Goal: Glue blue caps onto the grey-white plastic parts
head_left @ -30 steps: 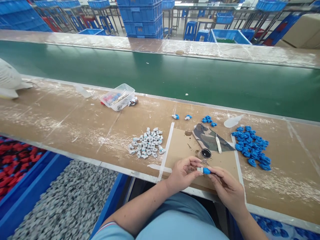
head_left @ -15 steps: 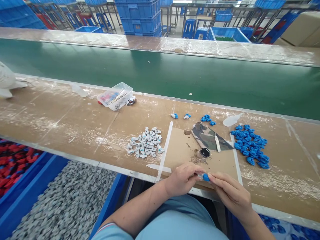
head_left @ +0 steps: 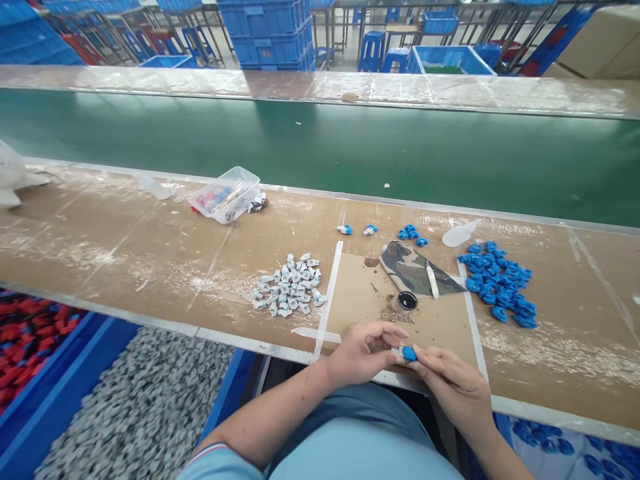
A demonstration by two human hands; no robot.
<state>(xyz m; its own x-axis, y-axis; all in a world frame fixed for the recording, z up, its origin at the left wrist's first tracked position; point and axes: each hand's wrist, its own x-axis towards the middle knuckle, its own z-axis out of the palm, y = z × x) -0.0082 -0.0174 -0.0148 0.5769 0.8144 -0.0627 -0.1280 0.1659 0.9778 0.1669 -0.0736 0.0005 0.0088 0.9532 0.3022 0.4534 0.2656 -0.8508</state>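
A small blue-and-grey plastic part is held between my hands at the table's front edge. My right hand pinches its blue end with thumb and fingertips. My left hand has its thumb against the pale end, while its index finger arches above the part. Beyond my hands stands a small round cup of dark liquid. A white-handled tool rests on a folded camouflage cloth. Grey parts lie heaped at left, and blue parts at right.
Two joined blue-and-grey pieces and a few blue ones sit farther back. A clear plastic tub holds thin sticks. Behind runs a green conveyor belt. Bins of grey parts and red parts stand below left.
My left index finger has lifted from the part and the left hand has loosened. The blue part has turned slightly between my fingers. The camera view has shifted a little.
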